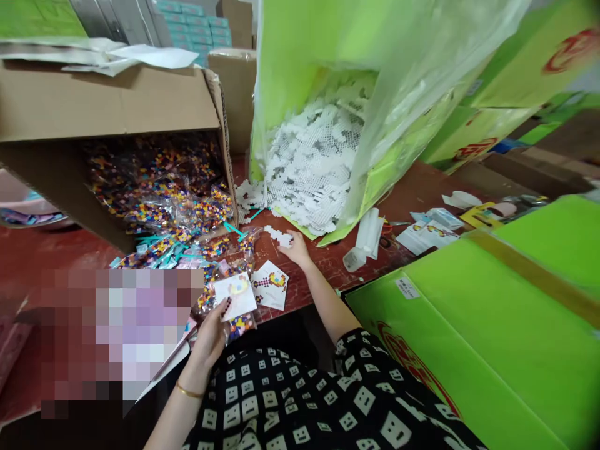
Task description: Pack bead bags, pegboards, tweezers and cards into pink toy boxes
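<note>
My left hand [212,334] grips a small stack: a white picture card [237,294] on top of a clear packet of coloured beads [241,325]. Farther out on the red table [422,187], my right hand [296,247] rests with its fingers curled over a white pegboard piece [277,235] that lies apart from the pile. Between the two hands a second card with a coloured pattern [270,284] lies flat. A heap of white pegboard pieces [312,165] spills out of a tipped green box lined with clear plastic [394,75].
A tipped cardboard box [107,103] at left spills bead packets [164,206] and teal tools. A large green carton [492,325] fills the right foreground. White plastic rolls [368,237], leaflets [426,234] and more green boxes [506,81] lie at the right rear. A blurred patch covers the lower left.
</note>
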A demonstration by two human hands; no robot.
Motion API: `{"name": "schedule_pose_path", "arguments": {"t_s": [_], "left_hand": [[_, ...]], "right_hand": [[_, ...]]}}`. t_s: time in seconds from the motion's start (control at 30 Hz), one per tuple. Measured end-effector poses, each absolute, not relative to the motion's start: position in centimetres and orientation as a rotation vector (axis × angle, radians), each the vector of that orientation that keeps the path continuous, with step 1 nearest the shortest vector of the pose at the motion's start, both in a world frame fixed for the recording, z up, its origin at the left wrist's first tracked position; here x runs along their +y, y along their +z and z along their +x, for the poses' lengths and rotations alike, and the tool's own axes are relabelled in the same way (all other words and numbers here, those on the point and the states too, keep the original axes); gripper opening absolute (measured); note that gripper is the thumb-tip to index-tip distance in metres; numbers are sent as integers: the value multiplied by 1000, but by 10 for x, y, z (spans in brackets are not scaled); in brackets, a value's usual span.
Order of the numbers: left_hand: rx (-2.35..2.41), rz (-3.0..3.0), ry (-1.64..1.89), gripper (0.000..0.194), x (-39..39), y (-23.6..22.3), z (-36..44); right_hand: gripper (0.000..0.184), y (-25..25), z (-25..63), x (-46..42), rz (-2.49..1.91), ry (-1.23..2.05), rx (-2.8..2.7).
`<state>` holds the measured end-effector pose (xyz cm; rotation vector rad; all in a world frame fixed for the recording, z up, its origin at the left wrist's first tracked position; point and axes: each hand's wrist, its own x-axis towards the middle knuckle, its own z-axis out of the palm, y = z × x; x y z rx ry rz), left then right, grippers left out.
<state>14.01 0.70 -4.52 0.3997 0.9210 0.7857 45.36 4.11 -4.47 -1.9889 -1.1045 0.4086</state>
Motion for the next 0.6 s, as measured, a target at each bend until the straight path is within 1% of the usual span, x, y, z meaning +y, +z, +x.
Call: {"name": "schedule_pose_path", "arguments": {"t_s": [0.03,0.1,0.17,0.2,0.23,0.3,0.4,0.43,0.47,0.57,0.6], "left_hand": [[880,402,765,31,10,-47,137],[785,415,688,44,15,-49,131],[716,433,571,63,19,-48,126],[684,453,509,69,18,-47,125],[659,488,449,71,17,-45,124],[651,594,366,66,9,-39,124],[715,723,406,57,-7,-29,126],[740,737,462,55,-11,-26,127],[762,737,529,55,-14,-25,126],[852,682,695,64,-15,-27,121],[886,651,719,68,-13,-29,118]], "right_hand": [[74,-31,455,35,-1853,433,-1220],[78,2,447,19,-1467,535,-1607],[76,32,427,4,-1034,674,-2067],[74,43,414,-1,-885,726,-2263],[73,51,400,-3,-782,760,-2422],[72,56,376,1,-687,791,-2634],[76,47,366,29,-636,808,-2706],[76,42,370,45,-702,767,-2675],[71,37,377,64,-883,676,-2620],[44,20,407,125,-1785,251,-2268],[41,14,418,143,-1976,166,-2170]]}}
